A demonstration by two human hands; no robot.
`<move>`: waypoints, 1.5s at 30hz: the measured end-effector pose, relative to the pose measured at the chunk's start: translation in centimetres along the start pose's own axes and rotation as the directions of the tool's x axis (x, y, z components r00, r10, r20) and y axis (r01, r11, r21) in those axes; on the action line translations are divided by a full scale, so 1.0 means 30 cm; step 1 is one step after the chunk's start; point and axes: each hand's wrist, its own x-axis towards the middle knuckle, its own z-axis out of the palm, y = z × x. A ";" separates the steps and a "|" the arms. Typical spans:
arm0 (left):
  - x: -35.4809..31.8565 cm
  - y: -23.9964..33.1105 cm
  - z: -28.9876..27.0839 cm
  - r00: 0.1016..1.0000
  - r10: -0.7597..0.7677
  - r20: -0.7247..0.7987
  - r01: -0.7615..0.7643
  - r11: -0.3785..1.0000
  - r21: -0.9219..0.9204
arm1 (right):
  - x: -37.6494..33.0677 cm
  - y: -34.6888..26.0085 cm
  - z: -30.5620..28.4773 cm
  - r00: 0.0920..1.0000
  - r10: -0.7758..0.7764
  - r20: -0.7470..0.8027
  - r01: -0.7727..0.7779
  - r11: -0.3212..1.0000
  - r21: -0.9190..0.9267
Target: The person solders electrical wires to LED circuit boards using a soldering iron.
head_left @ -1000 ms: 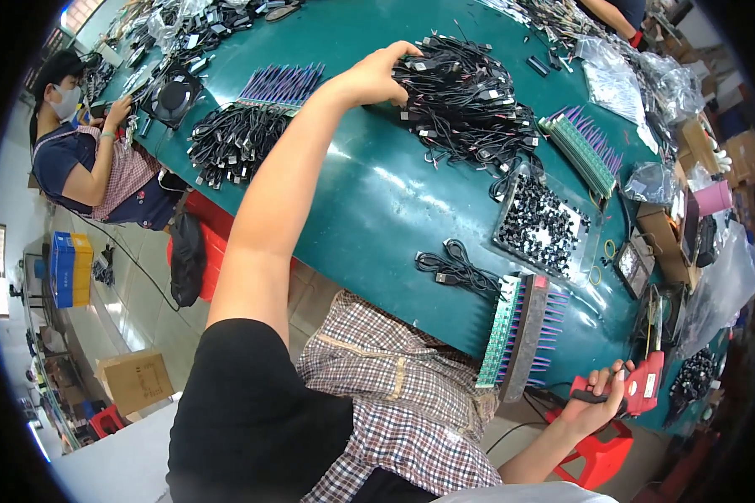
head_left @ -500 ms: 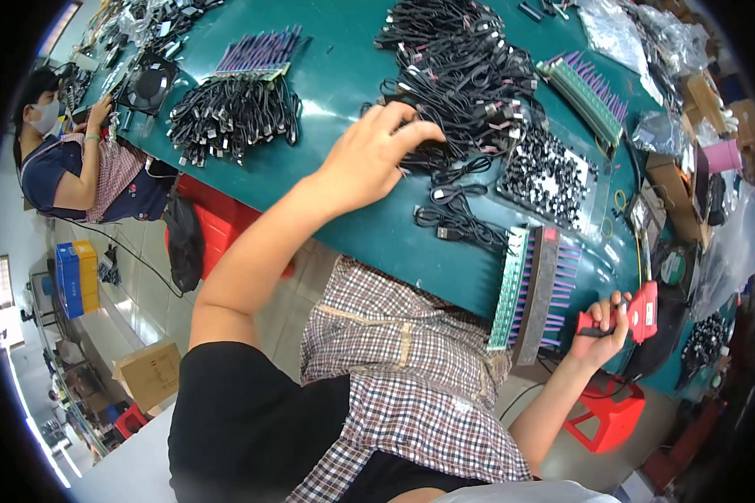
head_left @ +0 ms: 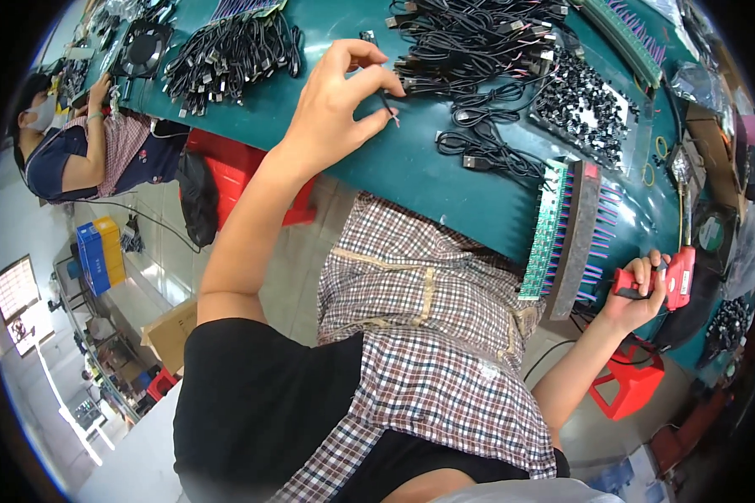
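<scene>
Right hand around labelled red tool

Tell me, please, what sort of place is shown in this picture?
Probably an electronics assembly workshop: a heap of black cables lies on a green workbench, a green circuit-board strip is nearby, and the right hand holds a red gun-shaped tool.

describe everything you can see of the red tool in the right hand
The red tool is pistol-shaped, with a plastic-looking body, a white label on its side and a black part near the handle. The right hand is wrapped around that handle, holding it by the green table. A thin yellowish rod seems to meet its far end; whether it is attached is unclear.
</scene>
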 end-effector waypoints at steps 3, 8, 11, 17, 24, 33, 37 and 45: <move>-0.011 0.001 0.004 0.993 0.048 -0.104 -0.048 0.999 0.006 | -0.005 -0.003 -0.001 1.000 0.009 0.021 -0.009 1.000 0.027; 0.034 0.006 -0.015 0.912 0.001 -0.410 -0.067 0.987 -0.145 | -0.012 0.000 0.016 1.000 -0.011 0.001 0.011 1.000 0.009; 0.075 0.035 -0.094 0.847 -0.147 -0.512 0.020 0.969 -0.245 | -0.024 -0.016 0.075 0.999 -0.034 0.023 0.035 0.998 -0.054; 0.193 0.341 -0.097 0.988 0.081 -0.131 -0.069 0.994 0.090 | -0.137 -0.059 0.242 0.995 -0.100 -0.022 0.084 0.920 -0.383; 0.084 0.487 0.134 0.961 -0.040 0.272 0.159 0.889 -0.430 | -0.298 0.018 0.392 0.982 -0.091 -0.164 -0.041 0.751 -0.659; 0.105 0.501 0.175 0.962 -0.093 0.257 0.203 0.875 -0.440 | -0.368 0.019 0.411 0.975 0.010 -0.224 -0.169 0.688 -0.706; 0.121 0.504 0.186 0.977 -0.080 0.196 0.139 0.940 -0.311 | -0.385 0.024 0.406 0.976 0.082 -0.204 -0.208 0.646 -0.735; 0.135 0.480 0.234 0.989 -0.004 0.149 0.040 0.970 -0.239 | -0.445 -0.001 0.390 0.962 0.235 -0.138 -0.237 0.471 -0.850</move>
